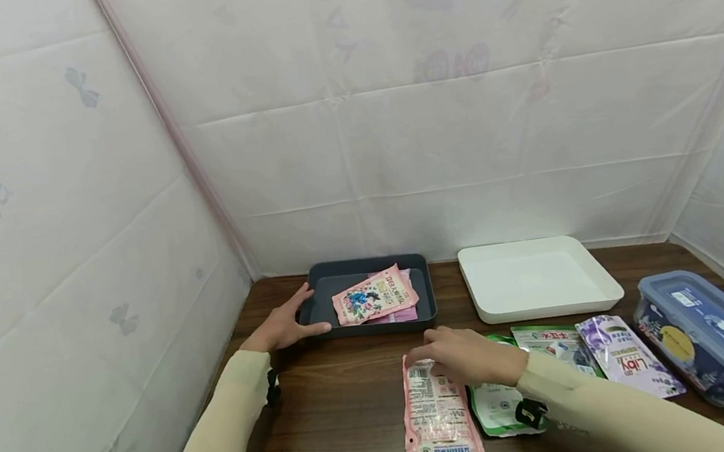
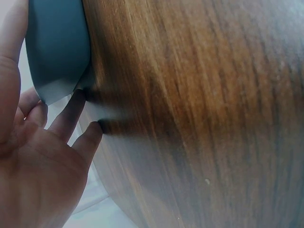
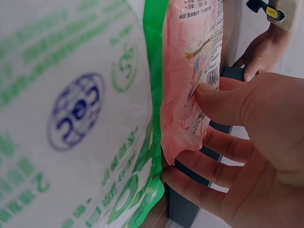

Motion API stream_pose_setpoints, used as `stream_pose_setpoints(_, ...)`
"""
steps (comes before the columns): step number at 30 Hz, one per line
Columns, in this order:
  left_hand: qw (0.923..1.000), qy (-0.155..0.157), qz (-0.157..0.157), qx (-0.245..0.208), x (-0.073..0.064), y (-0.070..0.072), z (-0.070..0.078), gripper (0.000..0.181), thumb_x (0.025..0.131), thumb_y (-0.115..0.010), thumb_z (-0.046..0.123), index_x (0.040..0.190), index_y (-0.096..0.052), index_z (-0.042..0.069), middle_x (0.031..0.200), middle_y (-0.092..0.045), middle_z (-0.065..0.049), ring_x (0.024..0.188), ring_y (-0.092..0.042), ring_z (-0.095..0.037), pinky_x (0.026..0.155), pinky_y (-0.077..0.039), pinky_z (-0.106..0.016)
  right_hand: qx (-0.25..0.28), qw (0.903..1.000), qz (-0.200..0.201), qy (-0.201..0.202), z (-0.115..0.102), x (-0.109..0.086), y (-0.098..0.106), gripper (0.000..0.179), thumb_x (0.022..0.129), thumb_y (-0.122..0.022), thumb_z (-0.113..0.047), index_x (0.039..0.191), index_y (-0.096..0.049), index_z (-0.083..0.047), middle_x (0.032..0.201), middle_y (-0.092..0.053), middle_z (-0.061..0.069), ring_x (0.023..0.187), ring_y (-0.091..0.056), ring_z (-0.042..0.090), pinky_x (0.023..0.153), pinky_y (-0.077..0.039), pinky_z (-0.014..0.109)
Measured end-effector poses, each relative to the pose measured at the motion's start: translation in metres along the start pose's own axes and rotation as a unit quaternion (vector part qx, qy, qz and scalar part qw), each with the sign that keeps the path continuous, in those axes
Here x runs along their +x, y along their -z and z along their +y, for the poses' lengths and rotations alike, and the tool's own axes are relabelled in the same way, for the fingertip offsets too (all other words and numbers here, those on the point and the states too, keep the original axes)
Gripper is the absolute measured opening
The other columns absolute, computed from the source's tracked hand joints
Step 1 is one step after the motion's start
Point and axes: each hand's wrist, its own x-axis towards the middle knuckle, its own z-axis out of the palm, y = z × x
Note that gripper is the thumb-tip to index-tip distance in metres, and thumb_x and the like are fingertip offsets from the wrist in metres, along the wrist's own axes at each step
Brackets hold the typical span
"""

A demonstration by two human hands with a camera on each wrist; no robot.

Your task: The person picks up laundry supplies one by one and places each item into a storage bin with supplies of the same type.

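Observation:
My right hand (image 1: 466, 355) pinches the upper end of a pink pouch (image 1: 441, 420) lying printed side up on the table. In the right wrist view, the thumb sits on one face of that pouch (image 3: 185, 80) and the index finger goes behind it. At the dark grey tray (image 1: 322, 302), my left hand (image 1: 282, 328) touches the left end with spread fingers and the thumb by the front corner. The left wrist view shows fingertips at the tray's (image 2: 57, 52) corner. Inside the tray, a pink floral pouch (image 1: 374, 296) overlaps a purplish pouch (image 1: 403, 316).
A white tray (image 1: 538, 280) stands right of the grey one. Right of the pink pouch lie a green-and-white pouch (image 1: 496, 409), another green-edged pouch (image 1: 556, 344) and a purple Liby pouch (image 1: 629, 359). A blue lidded box (image 1: 722, 340) stands at far right. White sheeting (image 1: 393, 147) encloses the table.

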Motion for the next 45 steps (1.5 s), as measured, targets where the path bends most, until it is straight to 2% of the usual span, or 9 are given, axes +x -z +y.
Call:
stream_pose_setpoints(10, 1.0, 0.001, -0.005, 0.003, 0.0, 0.001, -0.001, 0.107, 0.087, -0.076, 0.06, 0.165, -0.022, 0.01, 0.172, -0.005, -0.014, 0.152, -0.019, -0.049, 0.116, -0.026, -0.067, 0.005, 0.9999, -0.012, -0.005, -0.001, 0.002, 0.002, 0.04, 0.097, -0.072, -0.01, 0.126, -0.07, -0.038, 0.099, -0.061, -0.005, 0.081, -0.052, 0.01, 0.061, -0.045, 0.025)
stream_pose_setpoints(21, 1.0, -0.001, -0.004, 0.001, -0.001, 0.001, 0.001, 0.105, 0.088, -0.075, 0.059, 0.165, -0.023, 0.009, 0.173, -0.004, -0.013, 0.152, -0.019, -0.049, 0.116, -0.026, -0.068, -0.006, 0.9999, -0.011, 0.001, -0.002, 0.003, 0.006, 0.041, 0.094, -0.076, -0.01, 0.126, -0.071, -0.037, 0.094, -0.059, -0.007, 0.078, -0.051, 0.009, 0.062, -0.045, 0.024)
stream_pose_setpoints(27, 1.0, 0.006, -0.006, -0.002, 0.0, 0.001, 0.0, 0.105, 0.089, -0.076, 0.058, 0.165, -0.021, 0.01, 0.172, -0.006, -0.015, 0.151, -0.019, -0.049, 0.115, -0.027, -0.068, -0.002, 0.9999, -0.017, -0.001, -0.002, 0.004, 0.007, 0.041, 0.093, -0.077, -0.011, 0.125, -0.071, -0.036, 0.092, -0.057, -0.008, 0.073, -0.051, 0.008, 0.057, -0.044, 0.023)
stream_pose_setpoints(41, 0.9999, 0.012, -0.002, -0.002, 0.003, -0.001, -0.001, 0.108, 0.087, -0.076, 0.06, 0.166, -0.019, 0.012, 0.172, -0.008, -0.015, 0.152, -0.019, -0.049, 0.116, -0.026, -0.068, 0.009, 0.9998, -0.012, 0.014, -0.002, 0.004, 0.015, 0.038, 0.095, -0.074, -0.006, 0.123, -0.073, -0.033, 0.097, -0.061, -0.006, 0.073, -0.052, 0.008, 0.057, -0.046, 0.022)
stream_pose_setpoints(45, 0.9999, 0.01, -0.001, 0.001, 0.003, -0.001, -0.003, 0.109, 0.087, -0.076, 0.061, 0.166, -0.019, 0.012, 0.172, -0.009, -0.016, 0.151, -0.02, -0.049, 0.115, -0.027, -0.068, 0.008, 0.9998, -0.003, 0.017, -0.004, 0.005, 0.018, 0.037, 0.093, -0.075, -0.006, 0.124, -0.073, -0.028, 0.105, -0.066, -0.005, 0.081, -0.058, 0.008, 0.064, -0.051, 0.024)
